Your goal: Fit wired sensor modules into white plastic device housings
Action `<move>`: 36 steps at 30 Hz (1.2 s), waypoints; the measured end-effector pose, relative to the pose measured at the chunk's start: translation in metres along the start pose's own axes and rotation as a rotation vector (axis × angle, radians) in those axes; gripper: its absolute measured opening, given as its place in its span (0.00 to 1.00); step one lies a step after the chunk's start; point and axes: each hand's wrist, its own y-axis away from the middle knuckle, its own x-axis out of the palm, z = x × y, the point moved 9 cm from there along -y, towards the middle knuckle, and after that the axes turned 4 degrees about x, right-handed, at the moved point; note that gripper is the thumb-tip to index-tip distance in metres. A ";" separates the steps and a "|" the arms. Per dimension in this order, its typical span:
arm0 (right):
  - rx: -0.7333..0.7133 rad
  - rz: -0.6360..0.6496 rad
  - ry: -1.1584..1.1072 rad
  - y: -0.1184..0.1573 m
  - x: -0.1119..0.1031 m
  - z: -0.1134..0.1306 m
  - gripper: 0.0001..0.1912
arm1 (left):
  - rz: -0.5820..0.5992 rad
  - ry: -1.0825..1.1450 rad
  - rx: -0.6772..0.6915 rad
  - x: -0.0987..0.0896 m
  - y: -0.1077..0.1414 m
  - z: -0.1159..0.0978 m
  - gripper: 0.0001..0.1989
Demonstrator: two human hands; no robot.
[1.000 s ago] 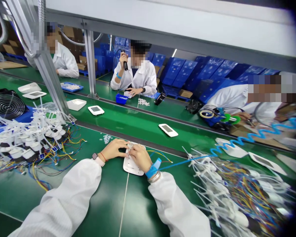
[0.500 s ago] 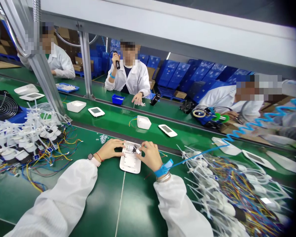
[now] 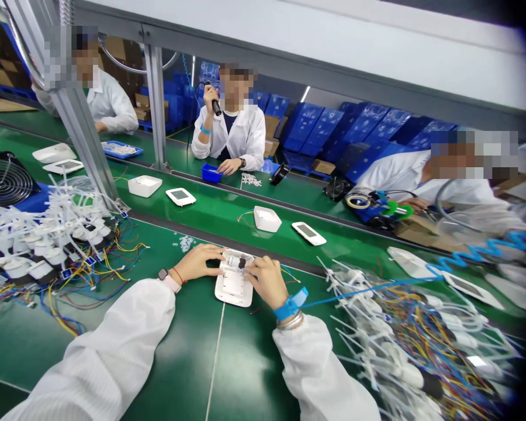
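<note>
A white plastic housing (image 3: 234,291) lies on the green bench in front of me, its inside facing up. My left hand (image 3: 200,263) grips its left edge between thumb and fingers. Over the right side of the housing is my right hand (image 3: 266,279), fingers pinched together inside it; what they hold is too small to make out. Near those fingertips a small black part (image 3: 242,263) sits in the upper section of the housing. A blue wrist strap (image 3: 291,304) with a cord circles my right wrist. Coloured wires (image 3: 291,273) stick out beyond that hand.
Bundled white-and-black parts with wires are heaped at left (image 3: 48,245) and right (image 3: 403,351). Small clear rings (image 3: 186,243) lie past my left hand. White housings (image 3: 267,218) and panels with screens (image 3: 309,233) sit on the green conveyor (image 3: 219,213). Several co-workers in white coats sit opposite.
My right fingers have shifted lower inside the housing, and the black part now shows. My left hand stays on the edge. A co-worker's hand opposite moved to the blue bin.
</note>
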 end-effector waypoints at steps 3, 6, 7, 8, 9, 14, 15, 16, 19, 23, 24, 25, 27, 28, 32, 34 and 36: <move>0.013 0.023 0.015 0.002 0.002 0.001 0.07 | 0.001 -0.004 0.004 0.001 0.000 0.000 0.16; 0.020 0.053 0.060 0.002 0.001 0.004 0.07 | -0.004 -0.008 0.008 0.000 -0.001 0.000 0.15; 0.023 0.063 0.075 0.002 0.000 0.005 0.07 | -0.006 -0.008 0.009 0.000 -0.001 0.000 0.15; 0.027 0.072 0.087 0.001 -0.001 0.006 0.08 | -0.008 -0.008 0.010 0.000 -0.001 0.000 0.15; 0.030 0.083 0.098 0.000 -0.002 0.007 0.08 | -0.009 -0.007 0.012 0.000 -0.001 0.000 0.15; 0.043 0.140 0.203 -0.004 0.002 0.012 0.08 | -0.015 0.000 0.018 -0.002 -0.002 -0.001 0.15; 0.050 0.137 0.225 -0.003 0.004 0.013 0.08 | -0.016 0.001 0.018 -0.002 -0.002 -0.002 0.15; 0.057 0.126 0.244 -0.001 0.005 0.014 0.08 | -0.015 0.002 0.019 -0.002 -0.002 -0.002 0.15; 0.073 0.060 0.285 0.009 0.007 0.018 0.15 | -0.013 0.002 0.024 -0.001 -0.002 -0.003 0.15; 0.058 -0.039 0.232 0.019 0.003 0.018 0.12 | -0.020 0.011 0.025 -0.001 -0.002 -0.002 0.15; 0.044 -0.059 0.205 0.020 0.001 0.017 0.10 | -0.020 0.013 0.025 -0.001 -0.002 -0.002 0.15; 0.031 -0.073 0.179 0.019 -0.001 0.016 0.08 | -0.019 0.017 0.025 -0.001 -0.002 -0.002 0.15; 0.015 -0.082 0.146 0.018 -0.002 0.015 0.06 | -0.018 0.022 0.022 0.000 -0.002 -0.002 0.15; 0.013 -0.081 0.138 0.017 -0.001 0.015 0.06 | -0.021 0.024 0.016 0.000 -0.002 -0.002 0.15; -0.007 -0.091 0.125 0.015 0.003 0.017 0.06 | -0.039 0.025 -0.007 0.000 0.000 0.001 0.15; -0.026 -0.122 0.102 0.016 0.004 0.017 0.06 | -0.039 0.023 -0.004 0.000 0.001 0.001 0.15; -0.052 -0.168 0.056 0.019 0.004 0.015 0.05 | -0.038 0.007 0.012 -0.001 0.002 -0.002 0.14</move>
